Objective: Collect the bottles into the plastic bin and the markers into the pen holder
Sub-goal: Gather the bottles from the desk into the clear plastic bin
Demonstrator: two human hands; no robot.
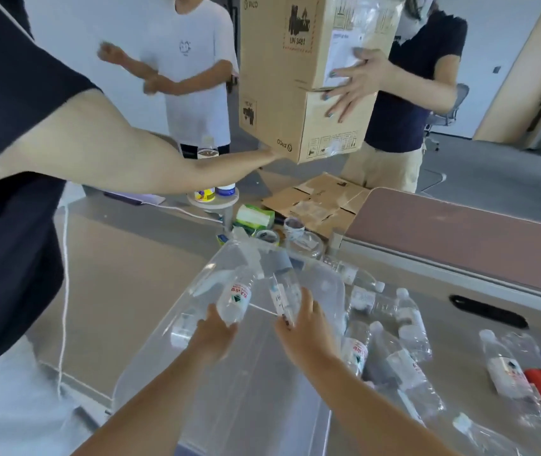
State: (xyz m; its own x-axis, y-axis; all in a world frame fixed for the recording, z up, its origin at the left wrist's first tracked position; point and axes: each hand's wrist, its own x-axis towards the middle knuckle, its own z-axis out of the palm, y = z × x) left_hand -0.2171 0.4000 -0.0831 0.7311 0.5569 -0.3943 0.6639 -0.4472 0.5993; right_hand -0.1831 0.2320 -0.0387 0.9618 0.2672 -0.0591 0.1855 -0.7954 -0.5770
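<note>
A clear plastic bin [325, 284] stands on the table in front of me. My left hand [214, 330] is shut on a clear bottle with a red and green label [237, 296], held over the bin. My right hand [302, 327] is shut on a second clear bottle with a white label [284, 291], also over the bin. Another bottle [180, 329] lies inside the bin at its left side. Several clear bottles [394, 360] lie on the table right of the bin. No marker or pen holder is recognisable.
A person's arm [124, 159] reaches across from the left under a large cardboard box [308, 77] carried by another person. A third person stands behind. Flattened cardboard [318, 202], a tissue pack [254, 217], tape and a brown divider [460, 225] lie beyond the bin.
</note>
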